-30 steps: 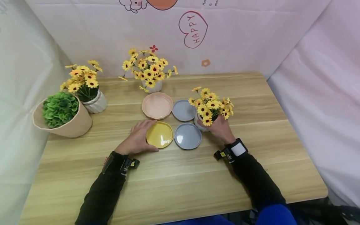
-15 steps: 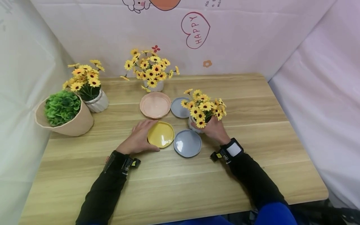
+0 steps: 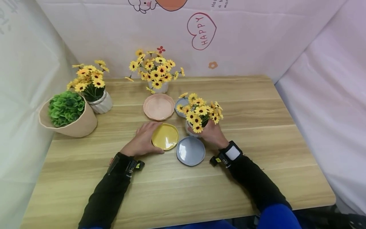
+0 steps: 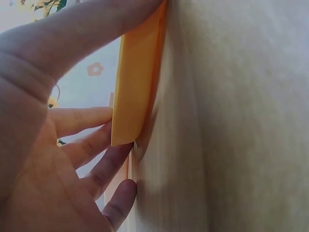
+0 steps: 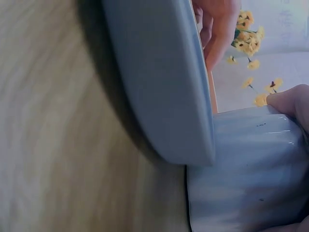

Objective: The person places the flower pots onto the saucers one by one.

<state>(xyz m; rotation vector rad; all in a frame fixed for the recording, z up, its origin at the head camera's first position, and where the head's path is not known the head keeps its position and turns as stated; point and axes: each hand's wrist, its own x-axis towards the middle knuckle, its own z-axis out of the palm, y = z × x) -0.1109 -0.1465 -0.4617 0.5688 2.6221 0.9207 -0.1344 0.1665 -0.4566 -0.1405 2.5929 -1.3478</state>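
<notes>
My left hand (image 3: 142, 140) holds the yellow plate (image 3: 165, 136) by its left side in the head view, thumb at the near edge and fingers at the far edge. In the left wrist view, thumb and fingertips touch that plate's rim (image 4: 133, 92). A white ribbed pot (image 5: 246, 169) of yellow daisy-like flowers (image 3: 200, 112) is gripped by my right hand (image 3: 213, 135). This pot stands between the near grey-blue plate (image 3: 190, 151) and the far grey-blue plate (image 3: 180, 101), which the flowers partly cover. Behind the yellow plate lies a pink plate (image 3: 159, 107).
A second flower pot (image 3: 158, 87) stands behind the pink plate. At the left are a third flower pot (image 3: 102, 103) and a big beige pot (image 3: 83, 125) with a green plant. A printed white cloth (image 3: 243, 41) hangs behind the wooden table (image 3: 257, 136).
My right hand has moved the flower pot left, in between the two grey-blue plates. The near one has shifted toward me, the far one slightly away and left. My left hand stays at the yellow plate.
</notes>
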